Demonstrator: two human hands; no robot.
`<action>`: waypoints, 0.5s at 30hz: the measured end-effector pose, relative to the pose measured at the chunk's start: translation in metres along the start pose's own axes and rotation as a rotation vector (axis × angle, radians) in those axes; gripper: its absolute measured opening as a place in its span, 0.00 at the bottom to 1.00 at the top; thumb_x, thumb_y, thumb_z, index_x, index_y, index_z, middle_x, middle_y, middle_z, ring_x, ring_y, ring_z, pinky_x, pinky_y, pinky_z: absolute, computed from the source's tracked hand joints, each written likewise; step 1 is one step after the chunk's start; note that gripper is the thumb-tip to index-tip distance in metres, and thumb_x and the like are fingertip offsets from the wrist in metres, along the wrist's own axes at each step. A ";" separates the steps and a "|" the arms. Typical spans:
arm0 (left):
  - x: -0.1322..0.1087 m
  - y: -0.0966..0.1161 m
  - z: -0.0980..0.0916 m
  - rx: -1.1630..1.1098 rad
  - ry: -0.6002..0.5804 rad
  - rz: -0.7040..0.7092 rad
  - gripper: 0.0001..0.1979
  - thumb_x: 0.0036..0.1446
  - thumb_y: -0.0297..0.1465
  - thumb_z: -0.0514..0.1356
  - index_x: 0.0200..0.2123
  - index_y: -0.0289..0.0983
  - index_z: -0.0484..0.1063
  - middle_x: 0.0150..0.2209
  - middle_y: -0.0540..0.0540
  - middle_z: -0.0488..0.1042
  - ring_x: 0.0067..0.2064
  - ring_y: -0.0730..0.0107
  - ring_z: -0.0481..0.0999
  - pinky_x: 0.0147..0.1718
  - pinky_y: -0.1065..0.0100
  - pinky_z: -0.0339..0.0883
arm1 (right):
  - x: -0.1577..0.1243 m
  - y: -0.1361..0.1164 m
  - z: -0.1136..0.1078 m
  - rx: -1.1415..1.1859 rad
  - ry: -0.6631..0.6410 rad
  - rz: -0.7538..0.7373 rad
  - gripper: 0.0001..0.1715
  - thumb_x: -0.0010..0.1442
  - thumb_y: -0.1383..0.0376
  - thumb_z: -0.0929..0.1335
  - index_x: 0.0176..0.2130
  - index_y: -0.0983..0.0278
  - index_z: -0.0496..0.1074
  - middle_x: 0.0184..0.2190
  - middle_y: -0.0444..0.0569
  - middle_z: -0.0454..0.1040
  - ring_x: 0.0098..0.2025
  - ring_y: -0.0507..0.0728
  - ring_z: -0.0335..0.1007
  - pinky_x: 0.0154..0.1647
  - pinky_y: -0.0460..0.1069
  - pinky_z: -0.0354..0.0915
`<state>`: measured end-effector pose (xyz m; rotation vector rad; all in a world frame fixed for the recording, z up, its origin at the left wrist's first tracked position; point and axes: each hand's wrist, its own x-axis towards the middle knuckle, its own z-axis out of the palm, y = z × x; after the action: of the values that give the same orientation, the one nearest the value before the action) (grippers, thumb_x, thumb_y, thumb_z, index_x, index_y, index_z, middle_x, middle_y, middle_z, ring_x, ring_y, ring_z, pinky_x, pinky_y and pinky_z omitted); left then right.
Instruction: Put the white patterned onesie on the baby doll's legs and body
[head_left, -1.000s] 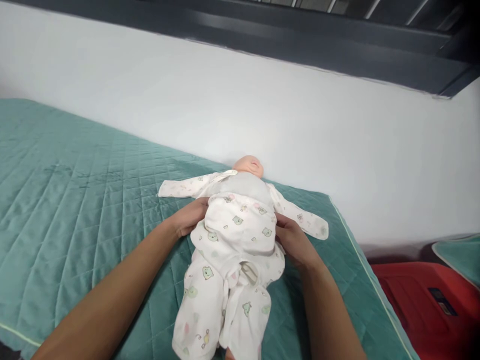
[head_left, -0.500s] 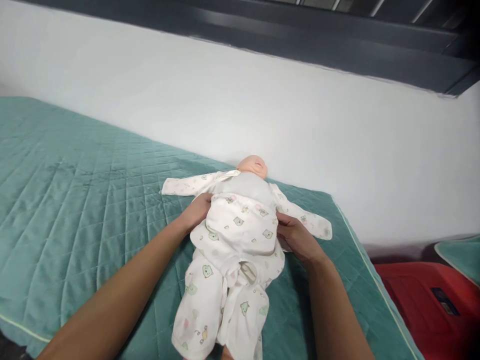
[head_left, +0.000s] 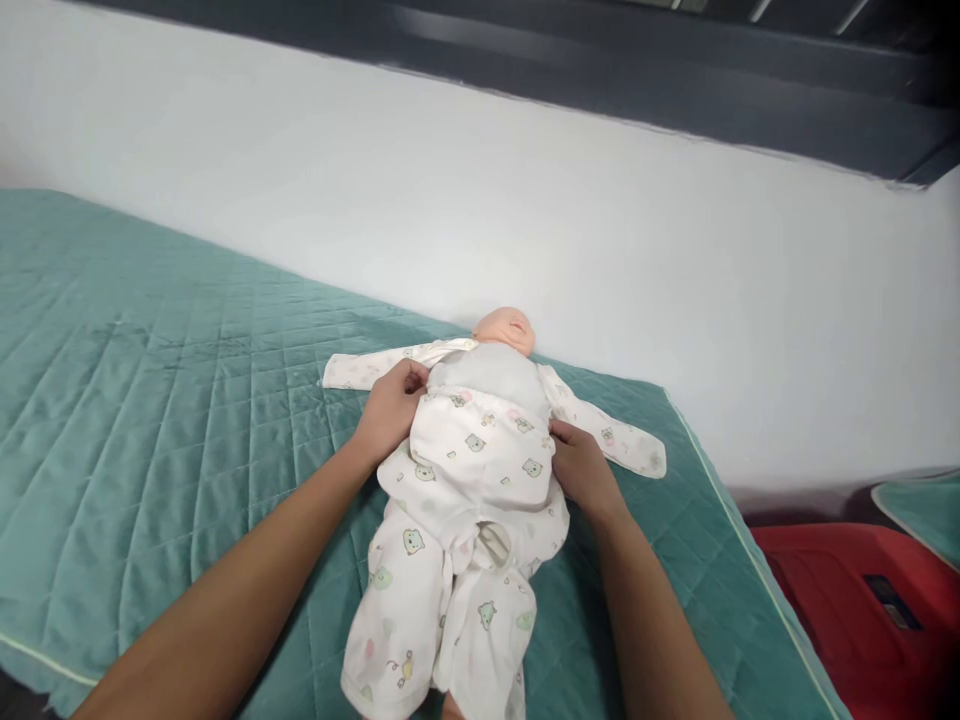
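A baby doll (head_left: 504,328) lies on its back, its head toward the wall and its legs toward me. It wears white baby pants (head_left: 480,455) printed with green bears, pulled up over the belly. A matching top (head_left: 611,440) covers both arms and lies spread at the sides, leaving the grey cloth torso (head_left: 487,370) bare at the chest. My left hand (head_left: 394,405) is closed on the waistband at the doll's left-hand side in view. My right hand (head_left: 583,465) grips the waistband at the opposite side, its fingertips partly hidden by the cloth.
Green quilted bedding (head_left: 187,380) lies under the doll, with its piped edge at the right. A white wall (head_left: 450,200) stands behind, below a dark window frame (head_left: 600,80). At the lower right is a red plastic object (head_left: 847,600).
My left hand has shifted slightly up along the waistband, with its knuckles raised. My right hand has moved a little inward and up. The doll lies nearly as before.
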<state>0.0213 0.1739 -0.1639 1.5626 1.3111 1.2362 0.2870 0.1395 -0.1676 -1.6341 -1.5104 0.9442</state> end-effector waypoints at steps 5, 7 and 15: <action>-0.004 0.011 -0.002 -0.083 0.013 0.141 0.05 0.55 0.32 0.56 0.35 0.37 0.70 0.40 0.47 0.72 0.43 0.67 0.71 0.46 0.67 0.65 | -0.001 0.000 0.006 -0.258 0.192 -0.079 0.09 0.52 0.62 0.64 0.35 0.61 0.69 0.32 0.47 0.75 0.34 0.58 0.67 0.37 0.52 0.59; -0.004 0.014 -0.005 -0.072 -0.043 0.234 0.06 0.56 0.33 0.57 0.35 0.38 0.71 0.42 0.46 0.70 0.47 0.66 0.70 0.50 0.65 0.63 | -0.002 -0.003 0.007 -0.284 0.226 -0.097 0.08 0.53 0.62 0.63 0.36 0.61 0.68 0.31 0.47 0.74 0.33 0.57 0.66 0.36 0.52 0.59; -0.001 0.016 -0.018 -0.005 -0.313 0.318 0.08 0.53 0.37 0.63 0.33 0.39 0.73 0.53 0.44 0.63 0.60 0.59 0.60 0.60 0.59 0.52 | -0.023 -0.046 0.009 -0.136 0.232 -0.503 0.06 0.60 0.60 0.66 0.34 0.60 0.67 0.36 0.47 0.68 0.39 0.55 0.64 0.41 0.50 0.63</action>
<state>0.0082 0.1686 -0.1444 1.9242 0.8844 1.1183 0.2557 0.1201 -0.1310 -1.3005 -1.7305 0.3725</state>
